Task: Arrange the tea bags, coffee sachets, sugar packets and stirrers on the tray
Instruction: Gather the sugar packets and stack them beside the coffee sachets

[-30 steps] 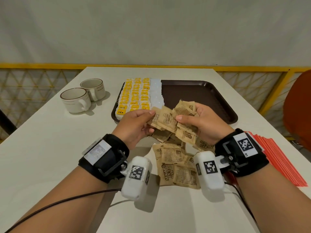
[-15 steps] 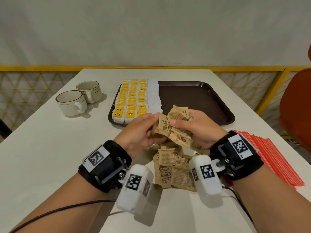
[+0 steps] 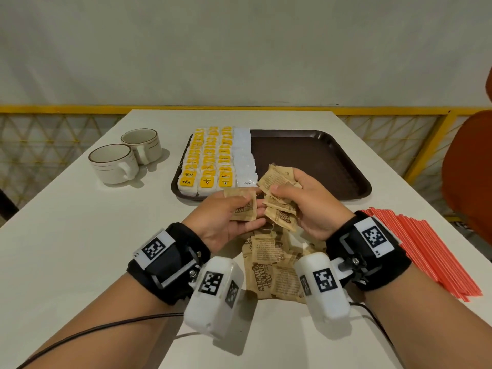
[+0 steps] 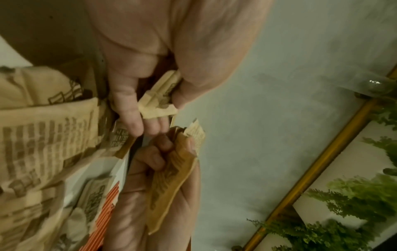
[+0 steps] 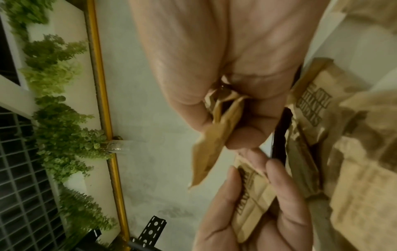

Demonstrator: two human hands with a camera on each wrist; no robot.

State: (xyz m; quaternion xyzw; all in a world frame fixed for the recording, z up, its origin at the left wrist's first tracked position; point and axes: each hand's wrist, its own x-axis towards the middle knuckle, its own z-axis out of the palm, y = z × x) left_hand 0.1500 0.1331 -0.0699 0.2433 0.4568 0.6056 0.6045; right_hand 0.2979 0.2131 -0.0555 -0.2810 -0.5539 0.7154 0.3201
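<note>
Fingers of the left hand [image 3: 229, 219] curl under a single brown sugar packet [image 3: 242, 208], thumb on top, so that one packet sits apart, likely ready to be laid down alone. Just to its right, the right hand [image 3: 306, 206] pinches a fanned bunch of sugar packets [image 3: 279, 198] between thumb and curled fingers, apparently serving as the stock from which the left hand draws. Both hands hover at the near edge of the brown tray [image 3: 319, 161]. Below the wrists, the loose pile of sugar packets [image 3: 274, 265] lies on the white table [image 3: 80, 249], near the person, within easy reach for the next handful. On the tray's left part, yellow-tagged tea bags [image 3: 207, 161] stand in neat rows, with a column of white coffee sachets [image 3: 243, 155] touching them on the right; the bare brown floor further right is probably kept for the sugar. Red stirrers [image 3: 426, 251] wait in a flat bundle on the table's right side, off the tray. Two cups [image 3: 125, 158] stand left of the tray
</note>
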